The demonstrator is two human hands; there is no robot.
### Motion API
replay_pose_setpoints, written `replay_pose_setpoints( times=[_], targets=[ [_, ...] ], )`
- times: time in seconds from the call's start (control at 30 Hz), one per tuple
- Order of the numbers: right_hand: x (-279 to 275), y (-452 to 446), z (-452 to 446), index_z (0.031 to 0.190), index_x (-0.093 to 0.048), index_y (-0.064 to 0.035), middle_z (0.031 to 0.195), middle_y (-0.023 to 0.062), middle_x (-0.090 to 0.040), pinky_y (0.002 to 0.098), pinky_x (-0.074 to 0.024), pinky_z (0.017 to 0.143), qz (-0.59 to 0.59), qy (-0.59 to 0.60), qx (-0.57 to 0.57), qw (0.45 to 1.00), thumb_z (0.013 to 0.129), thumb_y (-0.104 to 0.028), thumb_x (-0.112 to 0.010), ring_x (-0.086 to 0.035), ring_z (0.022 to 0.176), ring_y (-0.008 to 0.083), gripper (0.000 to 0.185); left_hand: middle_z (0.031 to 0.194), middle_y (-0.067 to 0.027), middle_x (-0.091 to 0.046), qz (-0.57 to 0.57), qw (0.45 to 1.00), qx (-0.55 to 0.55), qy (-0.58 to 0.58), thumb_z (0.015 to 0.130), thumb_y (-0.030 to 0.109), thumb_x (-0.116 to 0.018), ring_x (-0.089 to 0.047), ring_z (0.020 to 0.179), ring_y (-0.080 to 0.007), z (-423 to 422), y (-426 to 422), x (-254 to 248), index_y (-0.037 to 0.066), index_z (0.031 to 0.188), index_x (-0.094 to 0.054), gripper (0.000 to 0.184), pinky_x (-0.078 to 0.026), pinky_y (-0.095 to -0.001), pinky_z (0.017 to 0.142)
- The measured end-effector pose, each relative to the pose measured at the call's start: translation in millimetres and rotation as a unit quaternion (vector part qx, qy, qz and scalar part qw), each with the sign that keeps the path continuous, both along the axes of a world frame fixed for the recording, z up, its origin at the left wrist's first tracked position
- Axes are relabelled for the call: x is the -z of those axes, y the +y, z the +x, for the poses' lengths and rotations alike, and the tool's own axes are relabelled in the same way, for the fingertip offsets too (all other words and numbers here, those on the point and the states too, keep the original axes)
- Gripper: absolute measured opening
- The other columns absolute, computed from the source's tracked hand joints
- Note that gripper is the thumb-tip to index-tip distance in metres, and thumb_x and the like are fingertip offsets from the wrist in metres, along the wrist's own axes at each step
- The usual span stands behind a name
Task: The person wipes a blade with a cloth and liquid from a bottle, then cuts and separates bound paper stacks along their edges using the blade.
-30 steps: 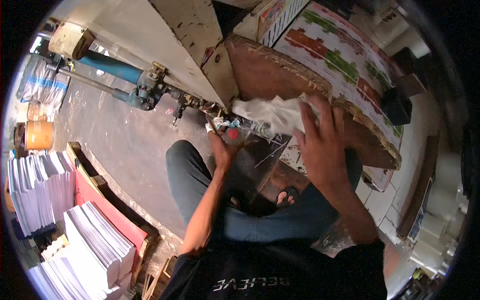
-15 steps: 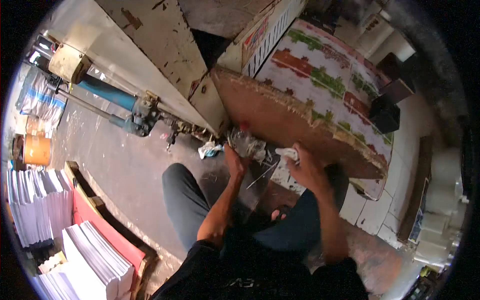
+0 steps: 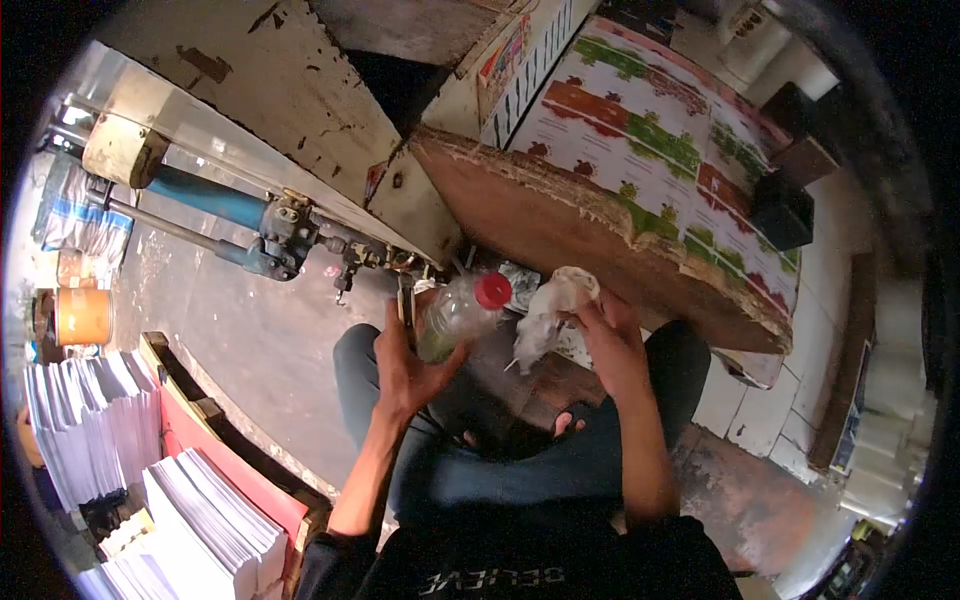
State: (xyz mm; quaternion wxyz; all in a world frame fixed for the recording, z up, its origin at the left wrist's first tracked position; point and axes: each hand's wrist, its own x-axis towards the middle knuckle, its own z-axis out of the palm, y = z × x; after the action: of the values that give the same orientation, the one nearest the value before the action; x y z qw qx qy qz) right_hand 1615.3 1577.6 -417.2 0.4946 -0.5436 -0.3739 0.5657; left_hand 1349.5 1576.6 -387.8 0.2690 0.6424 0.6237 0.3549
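My left hand (image 3: 405, 365) is wrapped round a clear plastic bottle (image 3: 452, 318) with a red cap, tilted so that the cap points up and right. A narrow, dark-edged object (image 3: 405, 300) sticks up by the fingers of this hand; its kind is unclear. In my right hand (image 3: 612, 335) is a crumpled white rag (image 3: 550, 312), which hangs down to the right of the bottle without touching it. Behind the bottle and rag, some crumpled silvery material (image 3: 520, 285) lies near the base of the wooden panel.
A worn metal machine frame (image 3: 330, 130) with a blue cylinder (image 3: 210, 195) stands at the upper left. The rough-edged wooden tabletop (image 3: 620, 240) with a printed cover rises at the right. Paper stacks (image 3: 215, 520) lie at the lower left, and an orange can (image 3: 83, 316) stands behind them.
The bottle has come up from the floor area towards me in my left hand. My right hand has brought the rag lower, and the rag now hangs more loosely. The view has shifted slightly.
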Motion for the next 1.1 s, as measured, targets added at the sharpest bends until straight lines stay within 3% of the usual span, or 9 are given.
replay_pose_setpoints(
  times=[0.13,0.23,0.3,0.5,0.6,0.77,0.9,0.97,1.1],
  targets=[
    [-38,-12,-21,0.136,-0.055,0.0077,0.127,0.0097,-0.064,0.0307,-0.0503,0.098,-0.016,0.084,-0.007,0.996,0.104,-0.02,-0.059,-0.062,0.11,0.0152,0.042,0.11,-0.0154,-0.07,-0.008,0.995,0.029,0.091,0.065,0.019,-0.089,-0.068,0.087,-0.0338,-11,0,-41,0.005,0.128,-0.055,0.073,-0.057,-0.0422,0.08],
    [-61,-15,-41,0.133,-0.062,0.0034,0.129,0.0132,-0.066,0.0306,-0.0461,0.104,-0.012,0.022,0.032,0.999,0.101,-0.027,-0.065,-0.061,0.116,0.0164,0.045,0.108,-0.0138,-0.068,0.041,0.985,0.069,0.152,0.063,0.01,-0.085,-0.062,0.084,-0.0346,-19,3,-56,0.007,0.129,-0.057,0.072,-0.054,-0.044,0.077],
    [-57,-16,-48,0.135,-0.06,0.0033,0.131,0.0143,-0.065,0.0305,-0.0453,0.105,0.024,0.04,0.044,0.998,0.099,-0.024,-0.068,-0.06,0.118,0.0161,0.046,0.089,-0.0126,-0.059,0.064,0.973,0.103,0.195,0.065,0.006,-0.082,-0.06,0.087,-0.0337,-21,5,-70,0.003,0.124,-0.057,0.064,-0.047,-0.0438,0.084],
    [-33,-17,-71,0.137,-0.054,0.0086,0.128,0.0123,-0.066,0.032,-0.0472,0.104,0.023,0.106,0.002,0.994,0.102,-0.025,-0.063,-0.06,0.118,0.0153,0.049,0.094,-0.0153,-0.063,0.018,0.938,0.163,0.304,0.07,0.002,-0.077,-0.061,0.093,-0.0352,-17,15,-130,-0.001,0.119,-0.053,0.054,-0.044,-0.0433,0.086],
    [-24,-20,-80,0.139,-0.053,0.0076,0.132,0.0114,-0.064,0.0324,-0.0451,0.106,-0.038,0.122,-0.025,0.992,0.104,-0.023,-0.059,-0.059,0.12,0.0165,0.047,0.097,-0.0199,-0.066,0.035,0.887,0.23,0.399,0.076,-0.002,-0.068,-0.062,0.093,-0.0362,-12,23,-154,-0.004,0.118,-0.049,0.047,-0.043,-0.0433,0.085],
    [-20,-22,-85,0.14,-0.051,0.0062,0.139,0.0107,-0.058,0.0322,-0.0426,0.108,-0.068,0.342,-0.037,0.936,0.103,-0.011,-0.056,-0.055,0.126,0.0178,0.041,0.098,-0.0219,-0.067,0.044,0.839,0.285,0.462,0.07,-0.011,-0.062,-0.063,0.099,-0.0357,-5,35,-163,-0.008,0.119,-0.047,0.051,-0.044,-0.0429,0.087],
    [-15,-26,-88,0.142,-0.049,0.0057,0.14,0.0112,-0.057,0.0334,-0.0433,0.108,-0.073,0.327,-0.031,0.942,0.102,-0.008,-0.055,-0.055,0.127,0.0185,0.042,0.097,-0.022,-0.067,0.034,0.812,0.301,0.498,0.067,-0.013,-0.06,-0.063,0.1,-0.0362,1,38,-163,-0.009,0.121,-0.047,0.056,-0.044,-0.043,0.088],
    [-11,-25,-90,0.139,-0.053,0.0042,0.133,0.0111,-0.063,0.0339,-0.0461,0.106,-0.007,0.297,-0.011,0.955,0.104,-0.024,-0.057,-0.06,0.121,0.019,0.045,0.097,-0.0224,-0.067,0.034,0.811,0.303,0.5,0.066,-0.013,-0.06,-0.064,0.1,-0.0363,3,39,-164,-0.01,0.121,-0.047,0.057,-0.044,-0.0433,0.088],
    [2,-26,-89,0.138,-0.053,0.0036,0.134,0.012,-0.062,0.0342,-0.0455,0.106,0.002,0.342,-0.011,0.94,0.103,-0.022,-0.058,-0.059,0.123,0.0201,0.044,0.093,-0.0234,-0.066,0.019,0.823,0.299,0.484,0.065,-0.013,-0.059,-0.063,0.1,-0.0366,4,40,-165,-0.009,0.121,-0.047,0.058,-0.043,-0.0437,0.088]
  ],
)
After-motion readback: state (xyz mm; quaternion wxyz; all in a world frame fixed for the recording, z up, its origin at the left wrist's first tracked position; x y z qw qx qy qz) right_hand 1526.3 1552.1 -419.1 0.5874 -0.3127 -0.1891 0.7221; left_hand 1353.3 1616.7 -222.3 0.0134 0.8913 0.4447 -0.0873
